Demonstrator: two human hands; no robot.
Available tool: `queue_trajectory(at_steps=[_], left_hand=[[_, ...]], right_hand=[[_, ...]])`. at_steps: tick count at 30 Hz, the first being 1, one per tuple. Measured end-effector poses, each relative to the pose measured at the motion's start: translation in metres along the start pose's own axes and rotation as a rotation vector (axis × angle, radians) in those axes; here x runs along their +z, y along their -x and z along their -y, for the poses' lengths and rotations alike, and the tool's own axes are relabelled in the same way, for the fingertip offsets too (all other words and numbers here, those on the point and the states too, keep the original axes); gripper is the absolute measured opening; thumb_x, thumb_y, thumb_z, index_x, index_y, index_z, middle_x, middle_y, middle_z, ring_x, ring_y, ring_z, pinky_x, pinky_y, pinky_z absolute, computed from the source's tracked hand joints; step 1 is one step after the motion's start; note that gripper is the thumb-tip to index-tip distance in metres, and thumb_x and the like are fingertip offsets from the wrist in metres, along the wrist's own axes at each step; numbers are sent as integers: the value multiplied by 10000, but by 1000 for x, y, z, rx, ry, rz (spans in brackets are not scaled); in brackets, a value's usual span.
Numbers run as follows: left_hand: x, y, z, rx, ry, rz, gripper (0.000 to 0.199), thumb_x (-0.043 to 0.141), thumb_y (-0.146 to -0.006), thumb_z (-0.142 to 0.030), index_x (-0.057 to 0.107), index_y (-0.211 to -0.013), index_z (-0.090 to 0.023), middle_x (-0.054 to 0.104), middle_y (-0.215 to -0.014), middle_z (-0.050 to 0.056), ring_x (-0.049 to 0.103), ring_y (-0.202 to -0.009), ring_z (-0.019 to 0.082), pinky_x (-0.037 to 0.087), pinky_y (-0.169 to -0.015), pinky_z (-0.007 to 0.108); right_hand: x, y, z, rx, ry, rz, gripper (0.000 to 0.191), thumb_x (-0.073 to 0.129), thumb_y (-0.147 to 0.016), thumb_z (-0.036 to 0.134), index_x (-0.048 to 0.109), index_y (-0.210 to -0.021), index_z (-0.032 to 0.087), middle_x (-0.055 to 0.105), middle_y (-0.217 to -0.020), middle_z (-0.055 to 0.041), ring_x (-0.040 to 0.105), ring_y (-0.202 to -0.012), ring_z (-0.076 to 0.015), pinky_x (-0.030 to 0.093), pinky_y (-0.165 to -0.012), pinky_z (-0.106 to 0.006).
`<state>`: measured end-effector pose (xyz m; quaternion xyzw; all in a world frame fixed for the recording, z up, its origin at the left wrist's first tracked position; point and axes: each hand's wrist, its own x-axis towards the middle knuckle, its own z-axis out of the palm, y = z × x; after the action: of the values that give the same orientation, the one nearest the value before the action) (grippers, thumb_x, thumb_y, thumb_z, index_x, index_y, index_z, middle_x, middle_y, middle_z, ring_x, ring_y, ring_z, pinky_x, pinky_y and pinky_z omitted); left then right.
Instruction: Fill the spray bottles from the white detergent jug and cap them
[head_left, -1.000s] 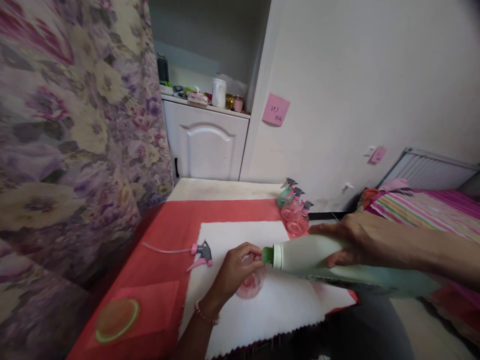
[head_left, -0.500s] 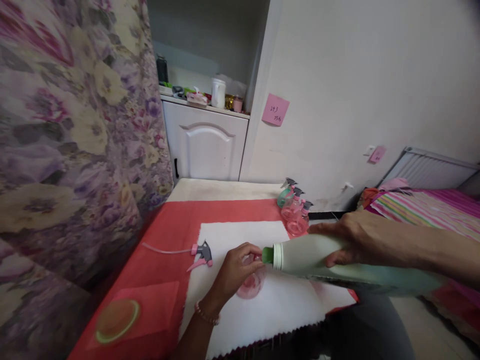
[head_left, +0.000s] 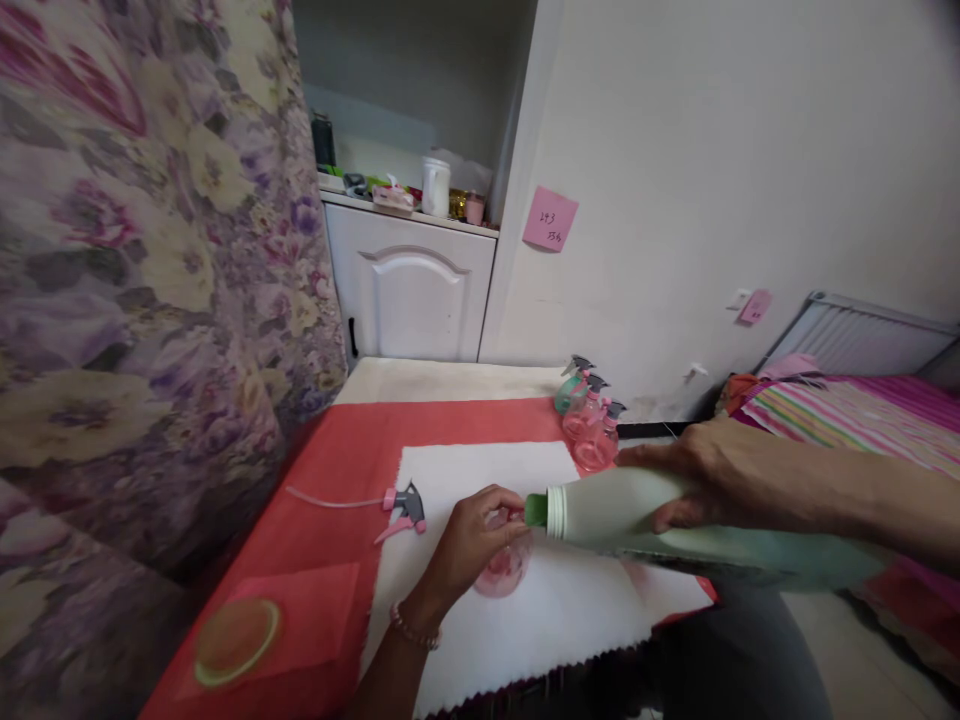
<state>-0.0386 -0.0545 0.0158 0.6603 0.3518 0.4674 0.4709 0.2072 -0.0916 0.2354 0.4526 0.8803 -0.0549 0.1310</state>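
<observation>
My left hand (head_left: 480, 530) grips the neck of a clear pink bottle (head_left: 504, 572) standing on a white cloth (head_left: 465, 640). My right hand (head_left: 697, 475) is wrapped round a large pale green bottle (head_left: 615, 505), tilted onto its side. Its open mouth, with green at the lip, meets the fingers of my left hand above the pink bottle's neck. Whether liquid flows cannot be made out. Left of my left hand, a grey and pink spray head (head_left: 407, 508) with a clear tube lies partly on the cloth.
Several spray bottles (head_left: 594, 440) stand at the table's back right corner. A round green-rimmed object (head_left: 236, 642) sits at the front left of the red table (head_left: 322, 470). A floral curtain (head_left: 172, 250) hangs left; a bed (head_left: 847, 410) is at right.
</observation>
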Motion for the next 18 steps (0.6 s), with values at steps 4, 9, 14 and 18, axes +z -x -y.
queue_trajectory(at_steps=[4, 9, 14, 18], left_hand=[[-1, 0, 2, 2, -16, 6, 105, 663, -766, -187, 700, -863, -178, 676, -901, 44, 629, -887, 193, 468, -804, 276], [-1, 0, 5, 2, -10, 5, 98, 663, -769, -185, 693, -863, -185, 669, -909, 38, 627, -898, 190, 464, -812, 271], [-1, 0, 7, 1, -4, 8, 107, 663, -771, -189, 690, -874, -180, 666, -914, 44, 623, -903, 195, 467, -817, 274], [-1, 0, 4, -6, -20, 7, 110, 655, -766, -174, 692, -870, -177, 667, -909, 45, 622, -892, 194, 462, -815, 275]], right_hand=[[-1, 0, 2, 0, -13, 3, 420, 552, -892, 484, 605, -1191, 194, 661, -703, -41, 599, -560, -162, 384, -510, -221], [-1, 0, 1, -1, -25, -11, 443, 567, -880, 489, 612, -1195, 180, 653, -702, -44, 587, -556, -157, 381, -503, -216], [0, -1, -1, -17, 10, -19, 502, 540, -887, 513, 593, -1236, 156, 612, -664, -36, 541, -513, -146, 355, -484, -217], [-1, -1, 1, -7, 30, -8, 517, 511, -892, 539, 600, -1223, 150, 581, -640, -28, 502, -498, -141, 334, -471, -215]])
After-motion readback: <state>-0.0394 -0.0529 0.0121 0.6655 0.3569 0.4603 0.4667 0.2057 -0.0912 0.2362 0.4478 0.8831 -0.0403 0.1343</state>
